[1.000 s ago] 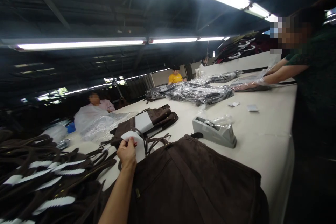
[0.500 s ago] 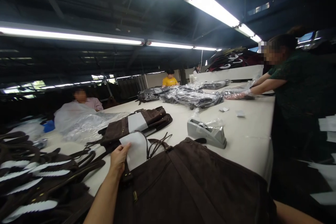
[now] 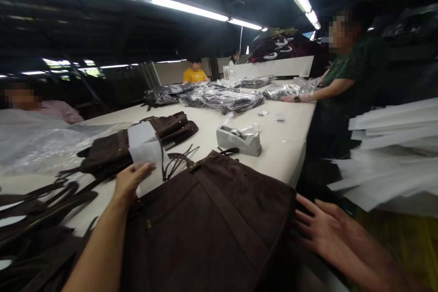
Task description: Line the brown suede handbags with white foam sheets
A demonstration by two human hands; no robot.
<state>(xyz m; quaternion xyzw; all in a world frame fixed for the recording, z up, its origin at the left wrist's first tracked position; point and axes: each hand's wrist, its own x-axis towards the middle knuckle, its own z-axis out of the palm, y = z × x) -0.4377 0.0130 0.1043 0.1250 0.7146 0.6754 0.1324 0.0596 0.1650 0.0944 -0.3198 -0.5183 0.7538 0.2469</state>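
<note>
A large dark brown bag (image 3: 212, 219) lies at the front of the table, its cord and buckle toward the far side. My left hand (image 3: 134, 180) pinches a white paper sheet (image 3: 150, 159) at the bag's upper left edge. At the bag's right edge, my right hand (image 3: 318, 223) has its fingers spread, and nothing is held in it. Beyond the sheet lies a stack of brown bags (image 3: 109, 148) with a white band around it. A grey tape dispenser (image 3: 239, 140) stands behind the large bag.
Plastic-wrapped bags (image 3: 222, 96) lie farther back on the pale table (image 3: 284, 132). Clear plastic (image 3: 61, 146) and more brown bags (image 3: 34, 237) are at left. White sheets (image 3: 397, 155) hang at right. A person in green (image 3: 356, 73) handles a wrapped bag; others sit beyond.
The view has turned right, bringing the white sheets further in. My right hand has come into view with spread fingers at the bag's right edge. My left hand still pinches the white sheet.
</note>
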